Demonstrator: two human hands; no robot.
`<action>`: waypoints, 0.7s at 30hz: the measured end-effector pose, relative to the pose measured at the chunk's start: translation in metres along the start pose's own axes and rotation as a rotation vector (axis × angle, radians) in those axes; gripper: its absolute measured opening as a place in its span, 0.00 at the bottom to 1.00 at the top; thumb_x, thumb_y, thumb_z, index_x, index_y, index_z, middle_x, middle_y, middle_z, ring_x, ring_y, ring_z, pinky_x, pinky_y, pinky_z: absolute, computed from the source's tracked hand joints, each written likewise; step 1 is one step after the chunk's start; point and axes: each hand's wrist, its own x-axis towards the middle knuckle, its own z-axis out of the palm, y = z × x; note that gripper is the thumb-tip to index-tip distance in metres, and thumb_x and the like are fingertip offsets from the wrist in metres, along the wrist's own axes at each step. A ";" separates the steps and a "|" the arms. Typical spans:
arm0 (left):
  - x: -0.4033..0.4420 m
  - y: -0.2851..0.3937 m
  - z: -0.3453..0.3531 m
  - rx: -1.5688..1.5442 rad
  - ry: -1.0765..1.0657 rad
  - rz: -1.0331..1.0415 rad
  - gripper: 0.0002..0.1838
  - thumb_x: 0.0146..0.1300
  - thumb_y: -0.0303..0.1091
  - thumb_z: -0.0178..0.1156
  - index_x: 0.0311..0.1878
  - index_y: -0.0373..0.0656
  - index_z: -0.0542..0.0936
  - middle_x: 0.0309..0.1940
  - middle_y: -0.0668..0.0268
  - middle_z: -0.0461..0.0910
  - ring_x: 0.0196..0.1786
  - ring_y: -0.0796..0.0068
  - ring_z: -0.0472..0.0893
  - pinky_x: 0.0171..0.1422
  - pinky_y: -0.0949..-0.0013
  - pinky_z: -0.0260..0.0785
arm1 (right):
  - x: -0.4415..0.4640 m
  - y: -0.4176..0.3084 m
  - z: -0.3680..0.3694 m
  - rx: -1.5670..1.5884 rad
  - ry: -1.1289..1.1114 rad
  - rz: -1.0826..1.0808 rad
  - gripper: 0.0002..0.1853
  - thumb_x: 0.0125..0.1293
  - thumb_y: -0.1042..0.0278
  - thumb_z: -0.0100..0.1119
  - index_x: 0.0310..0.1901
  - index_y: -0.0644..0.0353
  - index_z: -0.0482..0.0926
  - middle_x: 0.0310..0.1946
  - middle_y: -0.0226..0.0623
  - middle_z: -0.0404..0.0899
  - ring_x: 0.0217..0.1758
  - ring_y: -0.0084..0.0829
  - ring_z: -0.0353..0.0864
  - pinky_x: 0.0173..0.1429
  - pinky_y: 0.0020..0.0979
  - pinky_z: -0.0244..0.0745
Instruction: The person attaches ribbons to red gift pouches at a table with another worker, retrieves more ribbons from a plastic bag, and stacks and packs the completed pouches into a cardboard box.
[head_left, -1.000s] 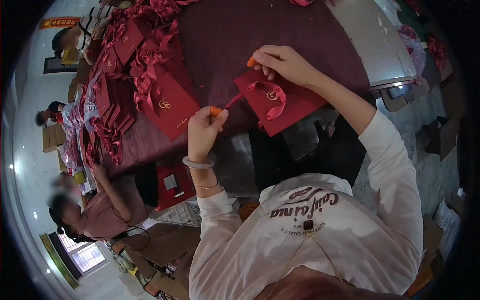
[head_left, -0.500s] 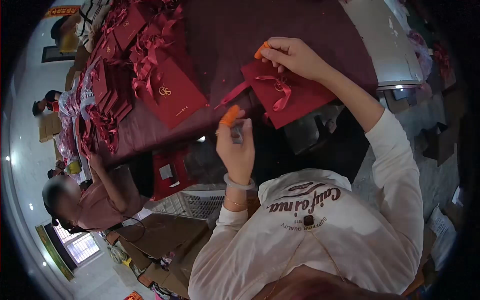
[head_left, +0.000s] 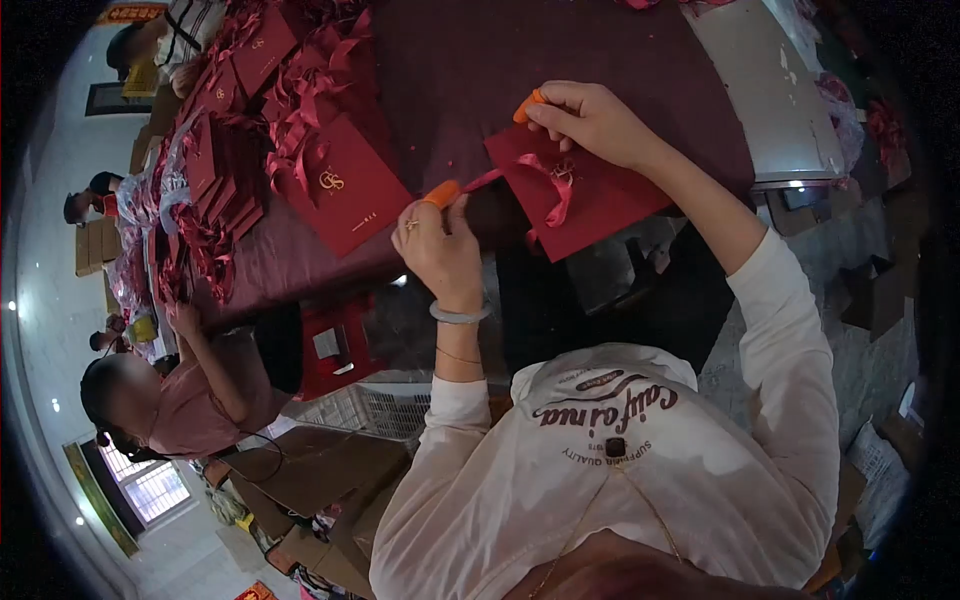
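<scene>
A red gift bag [head_left: 610, 205] with a gold emblem lies at the table edge, partly over it. A ribbon bow hangs loosely on its front. My right hand [head_left: 595, 122] is closed at the bag's far edge, thumb on top, with an orange cover on one fingertip. From the bag's left side a red ribbon tail [head_left: 484, 181] runs to my left hand [head_left: 438, 250]. That hand, also wearing an orange finger cover, pinches the tail's end between thumb and finger. Left of it lies another red gift bag [head_left: 345, 190] with ribbon on it.
Piled red bags and ribbons [head_left: 225, 165] cover the table's left side. The dark red tablecloth [head_left: 550, 40] meets a pale panel [head_left: 770, 95] on the right. A co-worker [head_left: 205, 390] sits at the left. Below stand a white crate [head_left: 390, 410] and cardboard boxes [head_left: 310, 465].
My left hand has moved up and left and closed on the ribbon's loose end, which it was just below before. My right hand stays at the bag's edge, nearly unmoved.
</scene>
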 end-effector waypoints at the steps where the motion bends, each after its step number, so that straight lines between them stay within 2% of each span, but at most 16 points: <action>1: 0.002 -0.006 -0.003 0.022 0.027 -0.045 0.11 0.49 0.31 0.68 0.36 0.44 0.79 0.33 0.68 0.80 0.41 0.65 0.77 0.46 0.63 0.63 | -0.001 0.000 0.001 0.012 -0.002 0.024 0.13 0.69 0.62 0.49 0.41 0.63 0.78 0.31 0.27 0.76 0.29 0.14 0.70 0.32 0.18 0.71; 3: 0.005 -0.010 -0.012 0.002 -0.021 -0.075 0.11 0.50 0.29 0.67 0.37 0.41 0.78 0.35 0.66 0.81 0.44 0.64 0.76 0.49 0.61 0.64 | -0.001 0.000 0.001 0.004 0.003 0.017 0.13 0.69 0.62 0.50 0.41 0.63 0.78 0.31 0.27 0.76 0.29 0.14 0.70 0.32 0.18 0.71; 5: 0.005 0.003 -0.020 -0.202 -0.021 -0.038 0.14 0.50 0.27 0.67 0.40 0.37 0.77 0.38 0.63 0.81 0.48 0.62 0.75 0.54 0.59 0.64 | 0.000 0.001 0.001 -0.002 0.000 0.009 0.13 0.68 0.62 0.50 0.41 0.63 0.78 0.31 0.27 0.76 0.29 0.14 0.70 0.32 0.18 0.71; 6: 0.002 0.013 -0.025 -0.100 0.027 0.099 0.16 0.51 0.25 0.66 0.43 0.34 0.75 0.40 0.61 0.80 0.50 0.59 0.73 0.56 0.60 0.64 | 0.000 0.002 0.001 -0.023 0.001 0.000 0.13 0.68 0.62 0.50 0.41 0.63 0.78 0.31 0.27 0.76 0.29 0.14 0.70 0.33 0.18 0.71; 8: -0.021 0.023 -0.030 -0.128 0.011 0.125 0.18 0.51 0.24 0.65 0.46 0.33 0.74 0.41 0.60 0.79 0.48 0.60 0.73 0.54 0.63 0.64 | 0.000 0.001 0.002 -0.040 -0.003 -0.008 0.13 0.68 0.62 0.50 0.41 0.63 0.78 0.31 0.27 0.76 0.29 0.14 0.71 0.33 0.18 0.71; 9: -0.034 0.034 -0.033 -0.293 -0.080 -0.050 0.18 0.52 0.22 0.64 0.48 0.32 0.74 0.41 0.59 0.78 0.47 0.61 0.73 0.53 0.64 0.64 | -0.001 -0.001 0.001 -0.051 -0.005 -0.007 0.14 0.68 0.60 0.51 0.41 0.62 0.79 0.31 0.29 0.77 0.30 0.17 0.73 0.33 0.21 0.72; 11: -0.049 0.045 -0.033 -0.418 -0.207 -0.150 0.19 0.52 0.21 0.63 0.49 0.32 0.74 0.41 0.59 0.78 0.46 0.61 0.74 0.53 0.64 0.64 | -0.001 -0.002 0.001 -0.065 -0.005 -0.004 0.15 0.67 0.58 0.51 0.41 0.60 0.80 0.31 0.31 0.78 0.30 0.20 0.75 0.33 0.24 0.74; 13: -0.057 0.047 -0.026 -0.471 -0.224 -0.160 0.19 0.53 0.21 0.62 0.49 0.33 0.74 0.41 0.59 0.78 0.46 0.61 0.74 0.54 0.63 0.64 | -0.001 0.000 0.003 -0.048 0.015 -0.020 0.12 0.68 0.62 0.51 0.39 0.62 0.78 0.29 0.27 0.75 0.29 0.14 0.71 0.31 0.17 0.69; 19: -0.057 0.036 -0.014 -0.509 -0.287 -0.216 0.16 0.51 0.23 0.64 0.45 0.35 0.75 0.38 0.60 0.77 0.43 0.58 0.74 0.49 0.63 0.64 | -0.003 -0.005 0.002 -0.086 -0.001 0.017 0.12 0.68 0.62 0.51 0.39 0.62 0.78 0.28 0.27 0.74 0.29 0.14 0.71 0.32 0.18 0.69; 21: -0.056 0.026 -0.016 -0.326 -0.272 -0.129 0.15 0.50 0.24 0.66 0.42 0.37 0.75 0.35 0.62 0.78 0.40 0.58 0.75 0.47 0.64 0.65 | -0.003 -0.006 0.003 -0.087 0.010 -0.001 0.12 0.68 0.63 0.51 0.39 0.63 0.78 0.28 0.27 0.74 0.29 0.15 0.71 0.32 0.18 0.70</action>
